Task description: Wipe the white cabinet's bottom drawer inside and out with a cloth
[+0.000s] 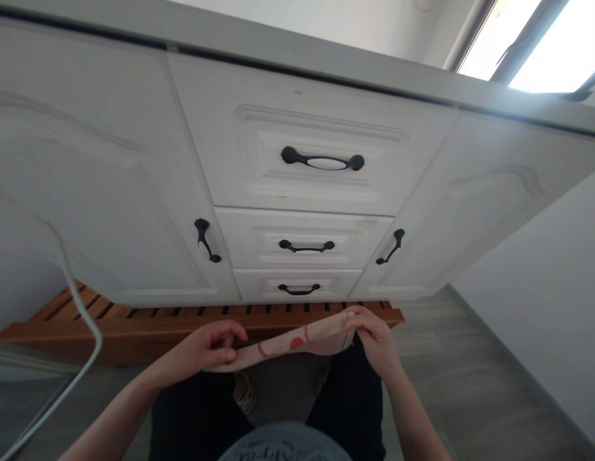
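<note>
Cloth: pale pink with red marks, the cloth (282, 346) lay stretched between both hands at lower centre of the frame, slanting up to the right.
Left hand (212, 346): closed on the cloth's left end, thumb on top, forefinger curled clear above it.
Right hand (373, 331): pinched the upper right end; a loose fold hung just left of the fingers.
Slatted bench (182, 324): beyond the cloth, below the white drawers (259, 240).

Through the window (559, 51) at far right, the view was blown out. The countertop (297, 50) nearby was hazed by glare; the near floor (470, 384) was left dim.
</note>
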### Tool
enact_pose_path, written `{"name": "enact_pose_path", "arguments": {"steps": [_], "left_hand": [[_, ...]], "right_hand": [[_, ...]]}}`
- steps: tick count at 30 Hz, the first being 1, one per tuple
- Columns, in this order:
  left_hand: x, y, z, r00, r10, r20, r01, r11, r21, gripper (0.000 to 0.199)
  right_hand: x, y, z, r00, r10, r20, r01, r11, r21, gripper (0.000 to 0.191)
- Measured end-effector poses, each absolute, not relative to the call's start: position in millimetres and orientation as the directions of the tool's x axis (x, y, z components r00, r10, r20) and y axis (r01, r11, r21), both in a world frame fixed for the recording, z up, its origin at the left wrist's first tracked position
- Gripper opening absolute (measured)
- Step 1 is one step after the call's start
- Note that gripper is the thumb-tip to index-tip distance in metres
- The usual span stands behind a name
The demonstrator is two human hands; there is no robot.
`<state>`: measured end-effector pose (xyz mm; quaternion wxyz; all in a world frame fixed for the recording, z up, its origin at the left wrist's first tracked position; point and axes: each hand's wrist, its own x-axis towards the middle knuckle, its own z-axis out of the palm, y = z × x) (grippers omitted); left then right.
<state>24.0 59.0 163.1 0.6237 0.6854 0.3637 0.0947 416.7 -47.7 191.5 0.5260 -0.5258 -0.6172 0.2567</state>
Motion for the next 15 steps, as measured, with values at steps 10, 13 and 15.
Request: {"name": "enact_pose_path", "arguments": {"steps": [10,13,15], "left_hand": [[28,52,181,0.728,0.587,-0.353,0.498,-0.099,0.862,0.052],[30,49,187,0.71,0.595,-0.377,0.553,-0.139,0.822,0.049],[32,48,190,0.698,0.607,-0.38,0.585,-0.177,0.792,0.043]], "right_hand": [[400,-47,202,0.118,0.951,0.287,0.46,0.203,-0.864,0.017],[390,-45,198,0.16,0.925,0.346,0.53,0.216,-0.82,0.025],[388,-43,195,0.16,0.909,0.386,0.552,0.242,-0.798,0.024]]}}
